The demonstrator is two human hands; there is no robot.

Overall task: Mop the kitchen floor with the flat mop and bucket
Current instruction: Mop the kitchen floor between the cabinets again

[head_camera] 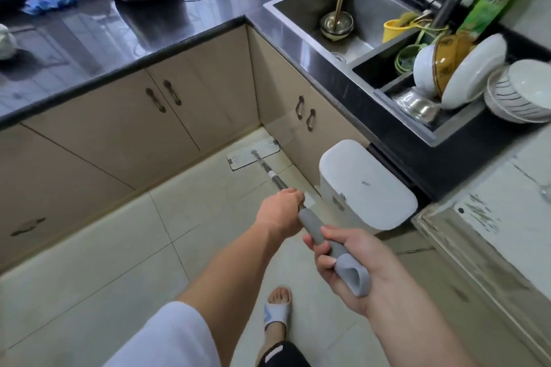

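The flat mop's white head [253, 154] lies flat on the pale tiled floor [98, 253], pushed into the corner where the two runs of beige cabinets meet. Its metal pole [272, 175] slopes back toward me and ends in a grey foam handle [347, 265]. My left hand [281, 211] grips the pole just above the foam. My right hand [351, 265] grips the handle's looped grey end. The white mop bucket [368, 185] stands closed against the right cabinets, just right of the pole.
Black countertops wrap round the corner. A steel sink [348, 12] holds a bowl with chopsticks, and a rack of bowls and plates [465, 77] sits beside it. A worn white door frame [483, 235] is at right. My slippered foot [278, 311] stands on the tiles below the handle.
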